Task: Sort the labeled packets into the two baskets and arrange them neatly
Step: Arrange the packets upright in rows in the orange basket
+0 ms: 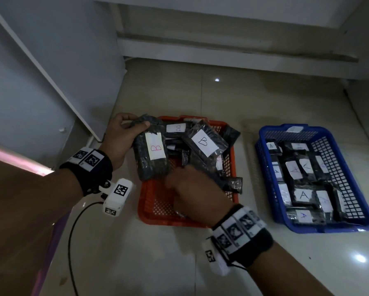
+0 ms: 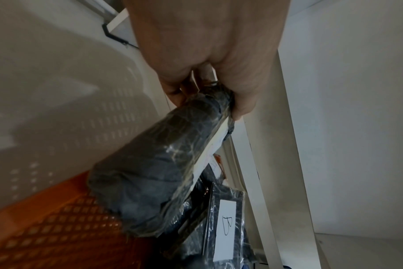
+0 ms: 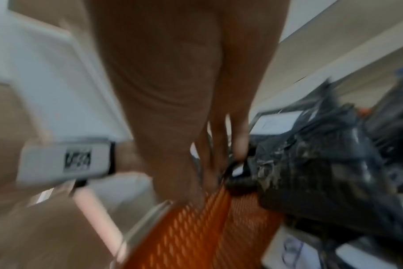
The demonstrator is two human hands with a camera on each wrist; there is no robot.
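My left hand (image 1: 136,122) grips one end of a black packet (image 1: 152,159) with a red B on its white label, held tilted over the far left of the orange basket (image 1: 158,216). The left wrist view shows the same left hand (image 2: 207,102) and the packet (image 2: 154,172) above the orange mesh (image 2: 46,236). A loose pile of B packets (image 1: 205,142) fills the basket's far right. My right hand (image 1: 188,189) reaches into the basket toward that pile. In the blurred right wrist view, its fingers (image 3: 216,154) look straight and touch the packets (image 3: 322,172). The blue basket (image 1: 329,228) holds several A packets (image 1: 303,195) laid flat.
Both baskets stand on a pale tiled floor. A white cabinet panel (image 1: 51,82) rises on the left and a low white ledge (image 1: 222,58) runs along the back. A black cable (image 1: 72,231) trails on the floor by a brown board (image 1: 19,210) at the near left.
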